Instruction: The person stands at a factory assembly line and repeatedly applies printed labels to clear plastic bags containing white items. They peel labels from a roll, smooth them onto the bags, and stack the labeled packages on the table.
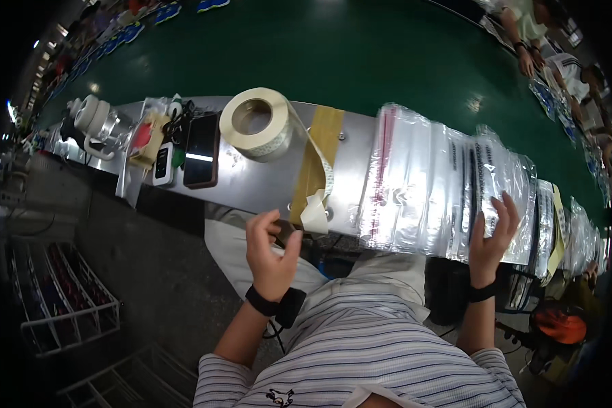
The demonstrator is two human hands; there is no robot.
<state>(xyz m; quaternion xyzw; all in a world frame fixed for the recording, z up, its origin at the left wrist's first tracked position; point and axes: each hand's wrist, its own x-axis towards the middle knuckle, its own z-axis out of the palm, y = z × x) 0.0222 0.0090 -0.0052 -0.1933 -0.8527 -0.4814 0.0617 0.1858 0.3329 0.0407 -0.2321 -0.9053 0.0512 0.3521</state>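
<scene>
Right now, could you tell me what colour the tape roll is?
Cream tape roll, clearest in the head view.

Factory packing line: long green conveyor belt [360, 54], other workers [544, 34] seated along it, steel desk [251, 183] carrying stacked clear bags [428, 183], label roll [258, 122].

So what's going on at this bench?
A seated person works at a metal shelf beside a green conveyor belt. The right hand rests flat on a row of overlapping clear plastic bags. The left hand is raised near the loose end of a label strip that trails from a large roll. Left of the roll lie a dark phone and small odds and ends. Other people's hands work across the belt.
</scene>
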